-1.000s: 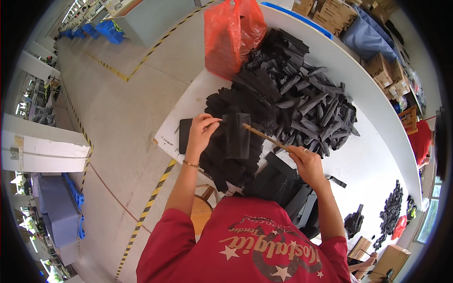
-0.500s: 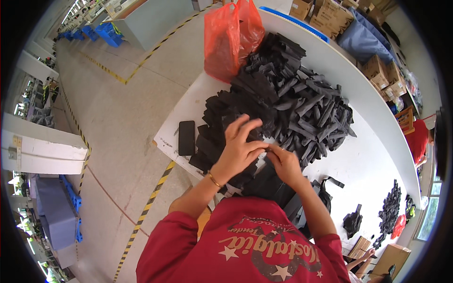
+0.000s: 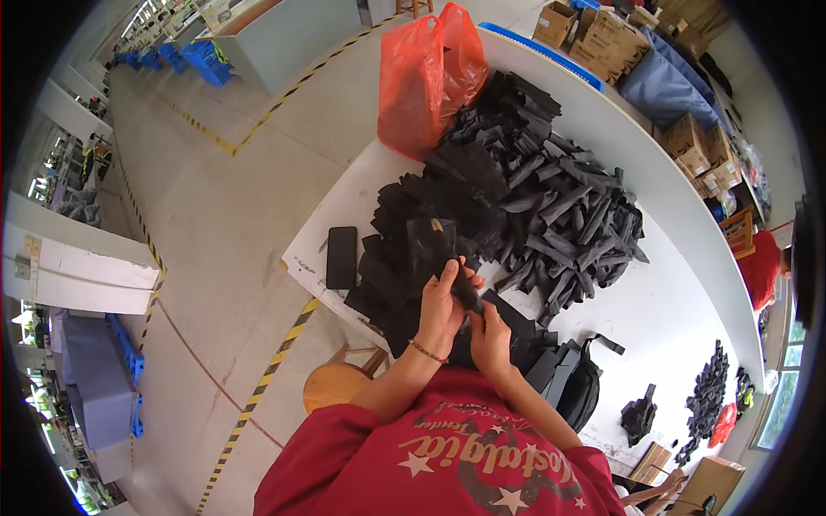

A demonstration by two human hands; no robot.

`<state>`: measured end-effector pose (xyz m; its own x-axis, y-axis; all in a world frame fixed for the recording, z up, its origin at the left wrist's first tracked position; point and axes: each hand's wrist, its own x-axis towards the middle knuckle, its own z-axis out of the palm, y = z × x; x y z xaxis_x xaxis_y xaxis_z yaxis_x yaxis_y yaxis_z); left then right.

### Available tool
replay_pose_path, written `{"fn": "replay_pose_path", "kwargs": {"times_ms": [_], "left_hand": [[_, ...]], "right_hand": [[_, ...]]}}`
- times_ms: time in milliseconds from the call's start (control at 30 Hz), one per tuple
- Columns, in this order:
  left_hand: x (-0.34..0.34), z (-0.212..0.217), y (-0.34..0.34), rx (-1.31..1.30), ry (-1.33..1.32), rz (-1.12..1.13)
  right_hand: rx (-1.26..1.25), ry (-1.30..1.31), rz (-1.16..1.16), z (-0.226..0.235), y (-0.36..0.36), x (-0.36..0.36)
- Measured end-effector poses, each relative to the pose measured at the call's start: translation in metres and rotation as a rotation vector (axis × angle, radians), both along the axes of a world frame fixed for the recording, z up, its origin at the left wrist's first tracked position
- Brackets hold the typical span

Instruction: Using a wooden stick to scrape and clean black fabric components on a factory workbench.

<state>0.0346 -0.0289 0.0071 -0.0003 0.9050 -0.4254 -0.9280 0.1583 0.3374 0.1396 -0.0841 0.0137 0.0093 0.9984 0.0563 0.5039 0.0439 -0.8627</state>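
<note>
Both hands are closed on a dark strip of what looks like black fabric, held close in front of my body. My left hand grips its upper part, thumb on top. My right hand pinches the lower end. Just beyond my left hand lies a heap of flat black pieces, one of them with a small tan spot. A larger mound of folded black strips spreads behind and to the right. Under and beside my right hand more black material partly hides the table.
A red plastic bag stands at the white table's far edge. A black phone lies at its left edge. A round wooden stool is below. A black bag and smaller black piles lie rightward. Another person's hand shows lower right.
Both hands have come down and nearer my body. The black strip now shows clearly between them, and the left fingers, spread before, are wrapped round it.
</note>
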Motion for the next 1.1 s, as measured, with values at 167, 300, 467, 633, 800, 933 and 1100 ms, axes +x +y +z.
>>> {"fn": "replay_pose_path", "kwargs": {"times_ms": [167, 300, 467, 633, 800, 933, 1100], "left_hand": [[0.006, 0.017, 0.004, -0.055, 0.123, 0.005], [-0.004, 0.020, 0.016, -0.113, 0.274, 0.026], [-0.029, 0.018, 0.034, -0.077, 0.392, 0.118], [-0.017, 0.010, 0.044, -0.073, 0.191, 0.052], [0.022, 0.003, 0.037, -0.161, -0.014, 0.076], [0.036, 0.016, 0.032, -0.193, 0.074, 0.032], [0.004, 0.023, 0.023, 0.660, 1.463, -0.333]], "right_hand": [[-0.028, -0.024, 0.010, -0.008, -0.019, 0.016], [-0.096, -0.027, 0.119, -0.008, -0.038, 0.030], [-0.137, 0.036, 0.188, 0.005, -0.074, 0.059], [-0.306, -0.198, 0.205, 0.045, -0.092, 0.103], [0.052, 0.011, -0.133, 0.059, -0.034, 0.058], [0.265, 0.061, -0.111, 0.046, 0.009, 0.045], [0.092, 0.169, -0.057, 0.041, 0.027, 0.062]]}}
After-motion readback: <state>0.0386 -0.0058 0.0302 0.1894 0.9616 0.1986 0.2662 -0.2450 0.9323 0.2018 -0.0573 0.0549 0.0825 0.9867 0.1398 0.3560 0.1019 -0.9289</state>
